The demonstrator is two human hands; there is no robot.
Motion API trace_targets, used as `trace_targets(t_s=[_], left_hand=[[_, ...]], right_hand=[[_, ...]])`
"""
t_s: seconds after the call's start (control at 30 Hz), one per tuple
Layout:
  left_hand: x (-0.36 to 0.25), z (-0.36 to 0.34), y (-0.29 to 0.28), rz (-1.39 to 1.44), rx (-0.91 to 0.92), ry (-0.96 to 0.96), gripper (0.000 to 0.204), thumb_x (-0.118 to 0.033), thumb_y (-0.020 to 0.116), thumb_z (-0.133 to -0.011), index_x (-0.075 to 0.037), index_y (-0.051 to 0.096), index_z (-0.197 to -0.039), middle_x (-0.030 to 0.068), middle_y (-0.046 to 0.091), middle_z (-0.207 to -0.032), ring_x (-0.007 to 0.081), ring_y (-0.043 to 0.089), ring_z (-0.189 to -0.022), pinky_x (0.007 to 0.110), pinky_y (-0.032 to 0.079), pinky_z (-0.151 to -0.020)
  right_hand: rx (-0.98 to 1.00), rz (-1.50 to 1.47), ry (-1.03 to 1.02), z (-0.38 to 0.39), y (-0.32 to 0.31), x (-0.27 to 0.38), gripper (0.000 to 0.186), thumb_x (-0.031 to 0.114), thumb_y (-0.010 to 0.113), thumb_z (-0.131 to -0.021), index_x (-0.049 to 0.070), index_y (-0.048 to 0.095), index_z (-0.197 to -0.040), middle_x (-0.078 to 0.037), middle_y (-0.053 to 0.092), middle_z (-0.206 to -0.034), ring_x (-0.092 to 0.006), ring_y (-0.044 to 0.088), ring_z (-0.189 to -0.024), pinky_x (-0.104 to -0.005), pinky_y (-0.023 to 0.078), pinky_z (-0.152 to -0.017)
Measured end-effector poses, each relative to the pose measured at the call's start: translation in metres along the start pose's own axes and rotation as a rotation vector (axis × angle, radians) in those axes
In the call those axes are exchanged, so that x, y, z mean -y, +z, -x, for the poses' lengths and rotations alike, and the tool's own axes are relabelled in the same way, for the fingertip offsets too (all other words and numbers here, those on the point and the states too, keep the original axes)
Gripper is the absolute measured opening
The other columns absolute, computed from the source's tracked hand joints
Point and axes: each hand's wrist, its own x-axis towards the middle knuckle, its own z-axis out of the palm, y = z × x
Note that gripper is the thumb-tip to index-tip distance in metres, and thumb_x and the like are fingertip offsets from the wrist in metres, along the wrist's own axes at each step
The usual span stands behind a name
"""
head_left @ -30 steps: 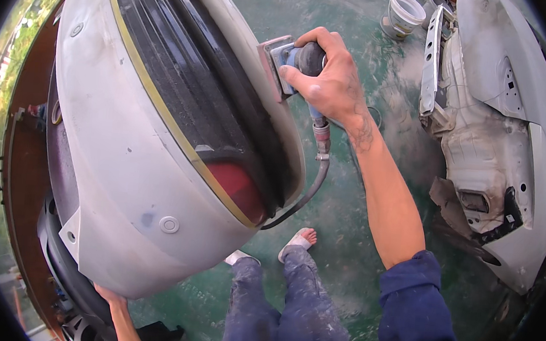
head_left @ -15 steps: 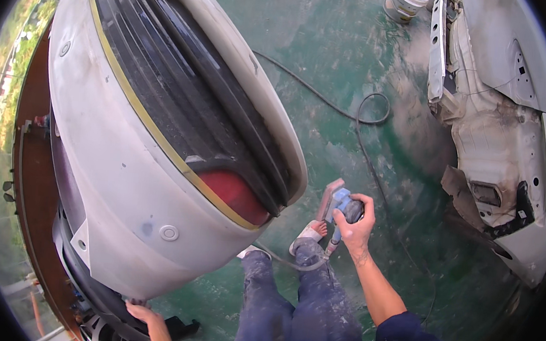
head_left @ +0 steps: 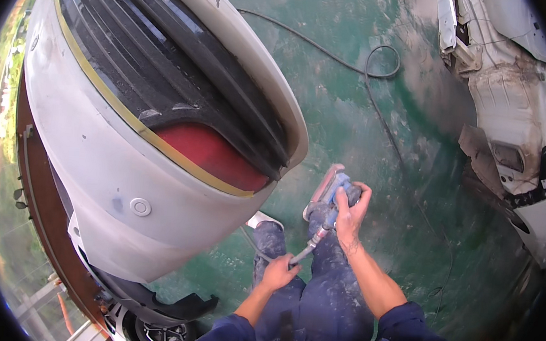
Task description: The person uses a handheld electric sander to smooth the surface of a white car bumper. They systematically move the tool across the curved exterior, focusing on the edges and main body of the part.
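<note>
My right hand is closed around the dark, rounded top of a blue air sander. The sander is tipped on its side, its pinkish pad facing the bumper but apart from it. A grey air hose runs from the sander's metal coupling. Lower down, my left hand has its fingers closed on this hose in front of my legs. To the left stands a large whitish car bumper with a black ribbed section, a red panel and yellow masking tape along their border.
A dark cable or hose loops across the green, dusty floor. On the right lies a stripped, dirty white car body part. A black trim piece and a car wheel are at lower left, below the bumper.
My left hand has left the bumper's lower edge and moved right onto the air hose. The sander stays in my right hand, lifted slightly. The view has shifted, and the bumper appears further left.
</note>
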Motion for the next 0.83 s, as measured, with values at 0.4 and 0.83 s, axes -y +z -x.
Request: trace_targets(t_s=[0.4,0.83], left_hand=[[0.195,0.084,-0.101,0.201,-0.184,-0.254,0.048,-0.028,0.068,-0.098,-0.004,0.060,-0.138,0.0165,0.066,-0.136,0.0339,0.060,-0.130,0.043,0.045,-0.109],[0.377,0.136,-0.328,-0.870,-0.377,0.291,0.066,-0.031,0.074,-0.098,-0.011,0.047,-0.155,0.0134,0.051,-0.157,0.0261,0.047,-0.145,0.042,0.035,-0.122]], right_hand=[[0.028,-0.518,0.297,0.092,0.136,-0.095,0.043,0.021,0.076,-0.095,0.003,0.050,-0.125,-0.005,0.056,-0.103,-0.0133,0.056,-0.088,-0.0287,0.050,-0.076],[-0.150,-0.358,0.088,0.222,0.178,-0.052,0.048,0.024,0.081,-0.090,0.003,0.050,-0.121,-0.011,0.067,-0.093,-0.0161,0.064,-0.076,-0.0344,0.054,-0.068]])
